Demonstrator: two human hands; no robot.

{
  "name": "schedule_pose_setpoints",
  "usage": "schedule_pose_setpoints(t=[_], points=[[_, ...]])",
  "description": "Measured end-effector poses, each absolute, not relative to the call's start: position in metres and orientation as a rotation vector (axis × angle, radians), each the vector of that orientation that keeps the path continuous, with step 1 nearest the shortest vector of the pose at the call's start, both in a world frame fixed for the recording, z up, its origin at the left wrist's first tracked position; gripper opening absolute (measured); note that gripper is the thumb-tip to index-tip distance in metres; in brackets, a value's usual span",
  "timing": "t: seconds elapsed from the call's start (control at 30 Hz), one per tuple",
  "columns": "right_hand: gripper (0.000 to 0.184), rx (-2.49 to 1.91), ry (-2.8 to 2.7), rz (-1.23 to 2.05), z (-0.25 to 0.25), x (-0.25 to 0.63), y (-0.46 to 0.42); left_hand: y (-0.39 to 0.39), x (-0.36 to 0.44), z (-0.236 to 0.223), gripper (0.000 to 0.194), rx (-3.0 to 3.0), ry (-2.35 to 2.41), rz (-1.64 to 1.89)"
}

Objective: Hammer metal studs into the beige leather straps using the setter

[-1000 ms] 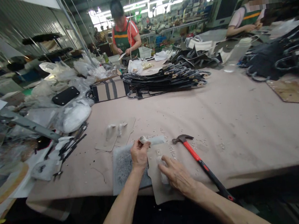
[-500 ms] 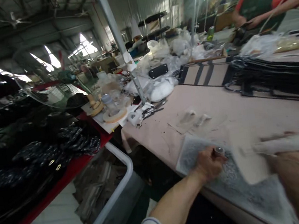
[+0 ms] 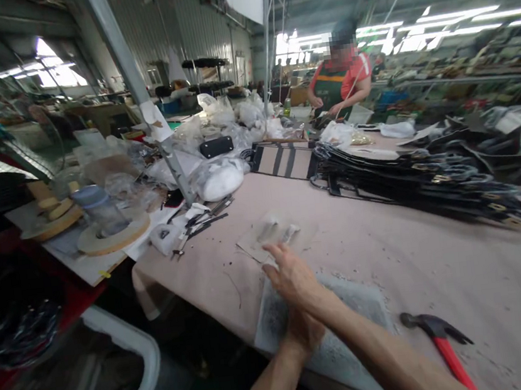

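My right hand (image 3: 292,276) reaches forward across my left arm, fingers stretched out with nothing in them, its fingertips close to a flat beige cut piece (image 3: 269,234) on the pink table (image 3: 390,248). My left hand (image 3: 304,331) rests on a grey speckled mat (image 3: 350,308) at the table's near edge. It is mostly covered by my right forearm, so its fingers are hidden. A hammer with a red handle (image 3: 442,340) lies to the right of the mat.
A long stack of black strapped bag parts (image 3: 430,180) lies at the back right. Scissors and small tools (image 3: 198,225) sit at the table's left corner beside tape rolls (image 3: 111,235) and plastic bags. A white bin (image 3: 136,362) stands below left. A person in a green apron (image 3: 342,84) works at the far end.
The view has swung back to the right. My right hand no longer holds the pale piece and now reaches forward over my left arm; my left hand stays on the grey mat.
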State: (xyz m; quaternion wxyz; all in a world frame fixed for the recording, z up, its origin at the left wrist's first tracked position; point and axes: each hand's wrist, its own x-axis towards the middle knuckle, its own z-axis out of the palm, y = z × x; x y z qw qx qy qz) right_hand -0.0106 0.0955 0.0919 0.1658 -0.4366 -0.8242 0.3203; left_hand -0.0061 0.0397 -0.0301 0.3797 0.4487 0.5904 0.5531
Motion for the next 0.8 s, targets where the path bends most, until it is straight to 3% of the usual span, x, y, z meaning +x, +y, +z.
schedule_pose_setpoints(t=[0.13,0.27,0.43,0.53,0.67,0.8], points=[[0.058,-1.531,-2.158,0.931,0.065,0.006,0.197,0.041,-0.005,-0.027,0.016,1.206,1.460,1.390],[0.067,-1.585,-1.928,1.201,0.030,-0.002,0.227,0.040,-0.005,-0.023,0.016,1.219,1.480,1.374],[0.049,-1.579,-1.606,1.310,0.009,-0.010,0.236,0.041,-0.006,-0.021,0.016,1.225,1.493,1.361],[0.036,-1.582,-1.470,1.207,0.022,0.013,0.252,0.041,-0.007,-0.023,0.017,1.233,1.505,1.354],[0.042,-1.533,-1.395,1.039,0.062,0.074,0.254,0.042,-0.010,-0.025,0.015,1.246,1.514,1.320],[0.051,-1.515,-1.403,0.963,0.093,0.136,0.201,0.043,-0.013,-0.027,0.021,1.223,1.491,1.312]])
